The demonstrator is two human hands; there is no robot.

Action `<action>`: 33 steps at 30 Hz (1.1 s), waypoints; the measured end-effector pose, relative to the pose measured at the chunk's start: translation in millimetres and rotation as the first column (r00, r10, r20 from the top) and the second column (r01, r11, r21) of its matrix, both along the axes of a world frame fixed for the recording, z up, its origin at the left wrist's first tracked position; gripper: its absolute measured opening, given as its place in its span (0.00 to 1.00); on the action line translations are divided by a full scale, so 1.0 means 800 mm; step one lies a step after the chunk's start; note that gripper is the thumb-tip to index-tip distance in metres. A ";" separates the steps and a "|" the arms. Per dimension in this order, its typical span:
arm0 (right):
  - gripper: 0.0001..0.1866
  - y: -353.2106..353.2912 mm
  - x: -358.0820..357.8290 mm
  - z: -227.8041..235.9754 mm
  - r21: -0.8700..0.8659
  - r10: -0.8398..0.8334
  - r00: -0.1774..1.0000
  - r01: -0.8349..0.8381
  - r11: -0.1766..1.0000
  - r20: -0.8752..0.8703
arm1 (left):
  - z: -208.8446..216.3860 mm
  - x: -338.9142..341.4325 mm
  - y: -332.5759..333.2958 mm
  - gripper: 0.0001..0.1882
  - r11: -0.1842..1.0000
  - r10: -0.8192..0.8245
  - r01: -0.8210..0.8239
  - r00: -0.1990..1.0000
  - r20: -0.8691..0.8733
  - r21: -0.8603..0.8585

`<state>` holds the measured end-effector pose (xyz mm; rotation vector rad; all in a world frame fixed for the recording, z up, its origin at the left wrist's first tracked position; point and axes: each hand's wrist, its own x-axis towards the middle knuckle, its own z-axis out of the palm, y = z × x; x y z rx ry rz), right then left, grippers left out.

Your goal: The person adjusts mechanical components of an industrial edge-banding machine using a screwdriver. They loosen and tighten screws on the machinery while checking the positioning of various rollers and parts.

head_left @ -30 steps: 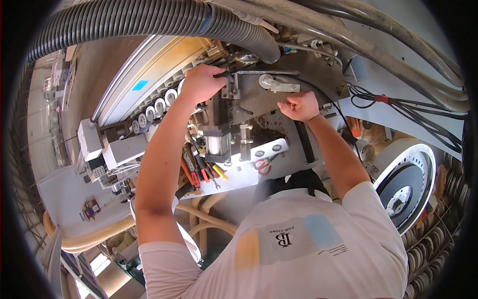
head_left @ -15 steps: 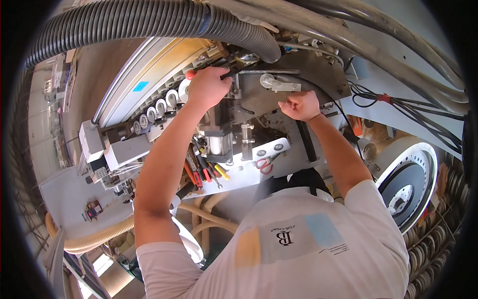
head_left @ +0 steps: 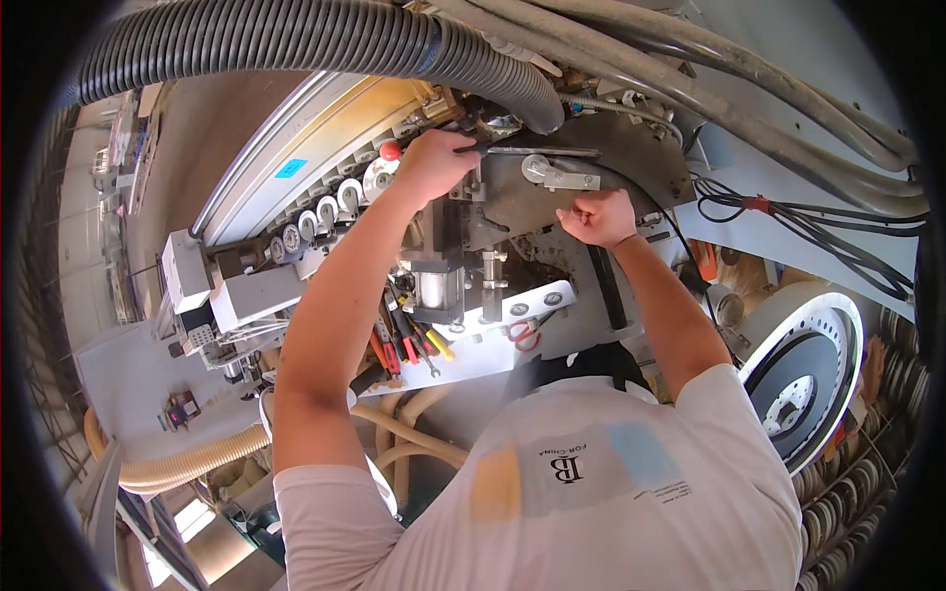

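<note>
L hand (head_left: 434,169): fingers clamped on dark handle (head_left: 473,150), at L end of metal plate (head_left: 512,202). R hand (head_left: 598,218): fingers curled together, can't tell if holding anything; just below metal roller arm (head_left: 574,181). Red knob (head_left: 390,151) just L of L hand. Nearer body: hand tools (head_left: 410,347) on white worktop (head_left: 483,361).

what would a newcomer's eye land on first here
Probably the thick ribbed grey hose sweeping across the upper left, then the big white-rimmed wheel at the right, beside the person's right shoulder. Near the centre, a bright red knob stands out just left of the left hand, which grips a dark handle, while the right hand is curled in a fist.
</note>
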<state>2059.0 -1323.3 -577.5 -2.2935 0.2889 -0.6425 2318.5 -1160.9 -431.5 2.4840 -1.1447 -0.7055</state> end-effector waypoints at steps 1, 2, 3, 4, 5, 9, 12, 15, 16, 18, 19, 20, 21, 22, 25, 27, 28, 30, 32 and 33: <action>0.22 0.001 -0.006 -0.001 0.026 0.002 1.000 -0.002 1.000 -0.010 | 0.005 -0.003 -0.001 0.24 0.988 0.150 -0.156 0.947 -0.283 0.000; 0.22 -0.001 -0.009 -0.003 0.027 -0.004 1.000 0.005 1.000 -0.016 | 0.010 -0.004 -0.002 0.24 0.952 0.281 -0.304 0.795 -0.538 0.047; 0.22 -0.003 -0.011 -0.005 0.000 -0.007 1.000 0.007 1.000 -0.017 | 0.016 -0.003 -0.002 0.25 0.971 0.229 -0.236 0.846 -0.481 0.049; 0.23 -0.004 -0.011 -0.007 -0.027 -0.009 1.000 0.008 1.000 -0.015 | 0.027 -0.007 0.001 0.25 0.972 0.226 -0.230 0.847 -0.482 0.051; 0.23 -0.006 -0.012 -0.008 -0.025 -0.013 1.000 0.013 1.000 -0.018 | 0.039 -0.015 0.005 0.25 0.971 0.233 -0.229 0.876 -0.422 0.061; 0.23 -0.001 -0.005 -0.004 0.004 0.000 1.000 0.000 1.000 0.012 | 0.028 0.001 0.042 0.25 0.979 0.201 -0.186 0.952 -0.230 0.088; 0.23 0.000 -0.007 -0.005 0.005 -0.003 1.000 0.003 1.000 0.015 | 0.041 -0.005 0.034 0.24 0.988 0.090 -0.083 0.995 -0.053 0.130; 0.24 -0.003 -0.010 -0.010 0.003 -0.005 1.000 0.005 1.000 0.003 | 0.064 -0.017 0.008 0.22 0.979 0.029 -0.039 0.998 0.056 0.201; 0.24 -0.003 -0.008 -0.009 0.008 0.002 1.000 -0.002 1.000 0.007 | 0.069 -0.019 0.002 0.22 0.969 0.039 -0.055 0.997 0.069 0.239; 0.25 -0.001 -0.009 -0.008 0.014 -0.005 1.000 0.005 1.000 0.007 | 0.066 -0.019 -0.001 0.22 0.963 0.084 -0.087 0.996 0.021 0.254; 0.25 -0.001 -0.009 -0.007 0.018 -0.013 1.000 0.013 1.000 0.009 | 0.064 -0.017 -0.002 0.22 0.967 0.037 -0.050 0.998 0.056 0.249; 0.25 -0.001 -0.008 -0.008 0.019 -0.015 1.000 0.015 1.000 0.010 | 0.061 -0.015 -0.002 0.22 0.969 -0.011 -0.012 0.996 0.092 0.246; 0.26 -0.001 -0.008 -0.008 0.003 -0.009 1.000 0.009 1.000 -0.004 | 0.060 -0.015 -0.001 0.22 0.969 -0.013 -0.011 0.996 0.093 0.246; 0.26 -0.002 -0.008 -0.008 -0.013 -0.005 1.000 0.005 1.000 -0.020 | 0.059 -0.017 0.000 0.22 0.966 -0.020 -0.010 0.993 0.112 0.259; 0.25 -0.002 -0.008 -0.008 -0.006 0.001 1.000 -0.001 1.000 0.004 | 0.046 -0.023 0.006 0.22 0.979 -0.040 0.001 0.982 0.186 0.205; 0.25 -0.003 -0.008 -0.006 -0.008 0.001 1.000 -0.001 1.000 0.004 | 0.037 -0.021 0.005 0.21 0.991 -0.045 0.012 0.970 0.240 0.137; 0.24 -0.003 -0.009 -0.006 -0.009 0.004 1.000 -0.004 1.000 0.003 | 0.040 -0.022 -0.002 0.22 0.978 -0.064 0.015 0.970 0.234 0.209; 0.24 -0.002 -0.009 -0.005 0.009 0.006 1.000 -0.006 1.000 0.018 | 0.038 -0.020 -0.009 0.22 0.960 -0.080 0.014 0.971 0.225 0.281; 0.24 -0.002 -0.005 -0.003 0.025 0.011 0.999 -0.012 1.000 0.038 | 0.038 -0.016 -0.013 0.22 0.953 -0.037 -0.018 0.984 0.175 0.304; 0.23 0.000 -0.006 -0.002 0.030 0.006 1.000 -0.007 1.000 0.027 | 0.038 -0.015 -0.012 0.22 0.952 -0.033 -0.023 0.984 0.178 0.304</action>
